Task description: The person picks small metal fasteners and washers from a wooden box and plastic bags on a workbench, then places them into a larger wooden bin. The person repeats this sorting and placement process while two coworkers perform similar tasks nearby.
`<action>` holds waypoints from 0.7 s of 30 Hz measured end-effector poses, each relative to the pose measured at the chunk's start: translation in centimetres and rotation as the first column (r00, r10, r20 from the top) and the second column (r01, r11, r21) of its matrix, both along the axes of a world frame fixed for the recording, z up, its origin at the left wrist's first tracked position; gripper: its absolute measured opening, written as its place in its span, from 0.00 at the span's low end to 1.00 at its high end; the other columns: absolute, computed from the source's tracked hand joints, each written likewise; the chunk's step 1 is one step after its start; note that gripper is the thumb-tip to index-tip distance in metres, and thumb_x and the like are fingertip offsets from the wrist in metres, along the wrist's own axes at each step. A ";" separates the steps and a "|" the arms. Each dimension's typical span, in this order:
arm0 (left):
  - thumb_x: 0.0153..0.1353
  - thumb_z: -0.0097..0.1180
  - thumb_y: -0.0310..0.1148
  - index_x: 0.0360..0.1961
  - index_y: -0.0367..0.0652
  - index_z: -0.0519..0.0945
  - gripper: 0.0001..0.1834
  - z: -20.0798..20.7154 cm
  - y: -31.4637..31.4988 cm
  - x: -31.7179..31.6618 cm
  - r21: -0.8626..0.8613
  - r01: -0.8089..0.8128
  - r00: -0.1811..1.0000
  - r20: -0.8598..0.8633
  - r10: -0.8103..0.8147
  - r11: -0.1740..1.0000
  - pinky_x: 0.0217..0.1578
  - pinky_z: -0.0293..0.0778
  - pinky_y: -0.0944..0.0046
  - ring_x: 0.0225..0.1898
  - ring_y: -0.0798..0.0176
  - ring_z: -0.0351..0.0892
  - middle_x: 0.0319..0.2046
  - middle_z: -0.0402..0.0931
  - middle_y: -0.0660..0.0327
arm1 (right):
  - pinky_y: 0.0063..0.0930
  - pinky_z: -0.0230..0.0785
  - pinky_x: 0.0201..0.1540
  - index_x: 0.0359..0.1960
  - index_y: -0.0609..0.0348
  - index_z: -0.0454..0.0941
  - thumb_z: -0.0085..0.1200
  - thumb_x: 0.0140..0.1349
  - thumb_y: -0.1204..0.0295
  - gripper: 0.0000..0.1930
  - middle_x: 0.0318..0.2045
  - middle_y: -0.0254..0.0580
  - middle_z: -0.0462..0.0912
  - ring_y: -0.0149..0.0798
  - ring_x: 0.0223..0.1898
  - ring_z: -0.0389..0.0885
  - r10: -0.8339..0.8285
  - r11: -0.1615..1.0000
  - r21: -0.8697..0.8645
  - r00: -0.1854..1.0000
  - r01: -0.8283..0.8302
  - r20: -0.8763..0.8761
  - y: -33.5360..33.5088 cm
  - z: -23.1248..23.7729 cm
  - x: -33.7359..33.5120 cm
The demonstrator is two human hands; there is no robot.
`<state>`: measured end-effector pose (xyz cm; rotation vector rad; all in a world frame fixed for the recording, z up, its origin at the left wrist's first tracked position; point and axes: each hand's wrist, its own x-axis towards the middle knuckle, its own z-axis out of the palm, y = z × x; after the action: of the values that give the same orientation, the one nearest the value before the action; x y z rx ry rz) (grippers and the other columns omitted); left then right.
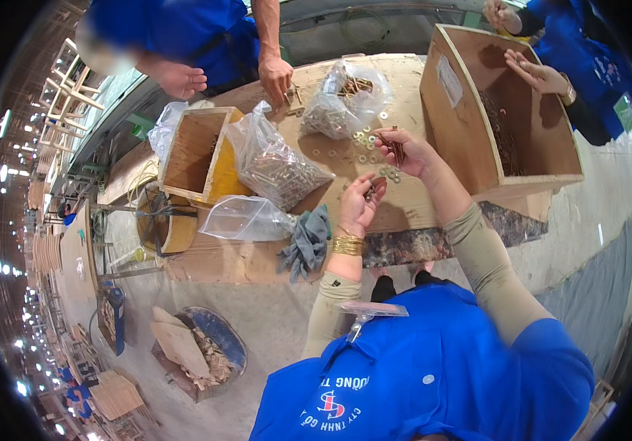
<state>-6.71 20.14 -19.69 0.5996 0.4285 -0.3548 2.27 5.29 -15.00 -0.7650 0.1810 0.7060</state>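
Note:
My right hand (412,154) holds a small bunch of brownish bolts (395,150) over the wooden tabletop. Just below and to its left, my left hand (360,206), with gold bangles at the wrist, is palm up. Its curled fingers cup small dark metal pieces (370,193), too small to tell exactly. Loose washers (363,158) lie scattered on the table beside and beneath my hands. A clear bag of bolts (279,173) slumps to the left, and another open plastic bag of hardware (338,110) stands beyond my hands.
A deep wooden box (470,117) with hardware inside stands at the right, a smaller one (195,158) at the left. A grey cloth (307,242) and a flattened plastic bag (246,218) lie near the front edge. Co-workers' hands (275,76) reach in from the far side.

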 end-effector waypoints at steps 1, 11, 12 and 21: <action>0.59 0.43 0.27 0.40 0.38 0.69 0.09 0.3 0.0 -0.1 0.031 -0.028 1.000 -0.007 0.028 0.999 0.31 0.75 0.69 0.32 0.63 0.76 0.32 0.74 0.53 | 0.11 0.65 0.16 0.38 0.57 0.69 0.46 0.57 0.73 0.07 0.24 0.33 0.75 0.21 0.20 0.71 -0.026 0.996 -0.084 0.999 0.023 -0.033 0.3 1.1 -0.8; 0.55 0.51 0.29 0.33 0.39 0.74 0.06 5.0 -0.2 1.1 0.298 0.111 0.975 0.154 -0.162 0.948 0.19 0.68 0.78 0.20 0.74 0.72 0.22 0.74 0.64 | 0.14 0.63 0.16 0.30 0.59 0.69 0.49 0.54 0.75 0.03 0.20 0.31 0.71 0.23 0.19 0.69 -0.040 0.940 -0.334 0.996 0.064 0.079 -1.2 3.2 -5.1; 0.55 0.51 0.29 0.33 0.39 0.74 0.06 5.6 -0.3 1.3 0.311 0.125 0.966 0.177 -0.186 0.942 0.18 0.66 0.79 0.20 0.74 0.71 0.22 0.74 0.64 | 0.14 0.63 0.16 0.30 0.59 0.69 0.49 0.54 0.75 0.03 0.19 0.31 0.71 0.23 0.19 0.69 -0.037 0.931 -0.359 0.994 0.073 0.105 -1.4 3.6 -5.5; 0.54 0.47 0.25 0.38 0.34 0.74 0.10 12.6 -2.7 1.4 0.508 0.136 0.900 0.296 -0.321 0.851 0.15 0.61 0.79 0.17 0.76 0.67 0.22 0.74 0.61 | 0.17 0.66 0.20 0.28 0.66 0.73 0.47 0.51 0.79 0.04 0.20 0.34 0.74 0.24 0.19 0.72 0.195 0.650 -0.689 0.805 0.321 0.560 -3.7 11.5 -6.7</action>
<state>-5.35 17.48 -7.08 1.1903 0.0658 -0.3586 -4.41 1.61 -3.52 -1.7737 -0.0917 0.2448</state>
